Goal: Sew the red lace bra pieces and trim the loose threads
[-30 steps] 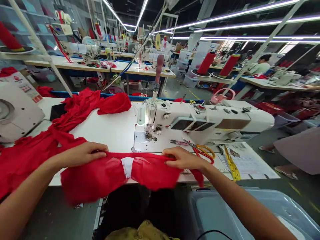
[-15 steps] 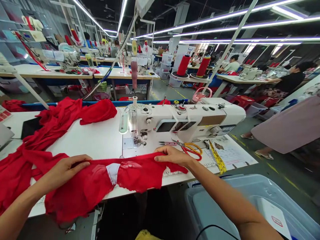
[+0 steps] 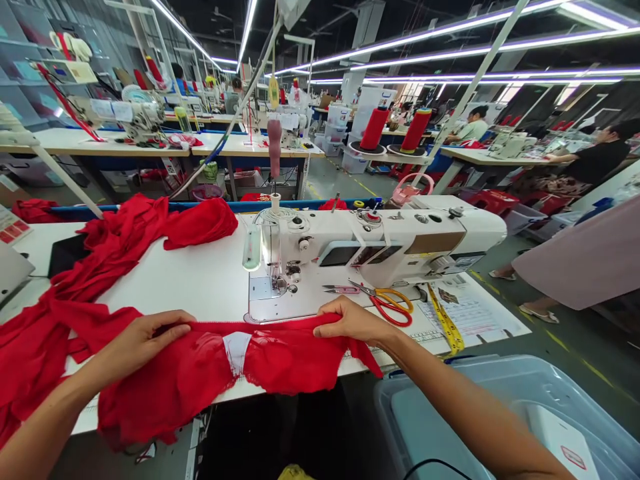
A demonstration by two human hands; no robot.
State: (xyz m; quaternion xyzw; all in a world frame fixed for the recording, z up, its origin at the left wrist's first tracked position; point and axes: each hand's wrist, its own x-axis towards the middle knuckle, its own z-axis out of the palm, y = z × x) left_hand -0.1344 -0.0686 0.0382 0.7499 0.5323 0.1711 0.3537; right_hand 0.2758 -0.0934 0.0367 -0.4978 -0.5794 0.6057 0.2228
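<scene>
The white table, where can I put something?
The bare white tabletop between the heaped red cloth, the white sewing machine and the left hand. It's crowded in front of the machine: red-and-yellow scissors, yellow tape measure, white paper.

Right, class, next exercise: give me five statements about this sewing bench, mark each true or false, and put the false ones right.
1. The left hand and the right hand both grip the red cloth. True.

2. All of that cloth is down inside a bin. False: it is held between the hands, partly hanging over the near edge of the worktop.

3. In the picture, the scissors lie left of the yellow tape measure. True.

4. The right hand holds the scissors. False: it holds the cloth.

5. The two thread cones beyond the sewing machine are red. True.
</scene>
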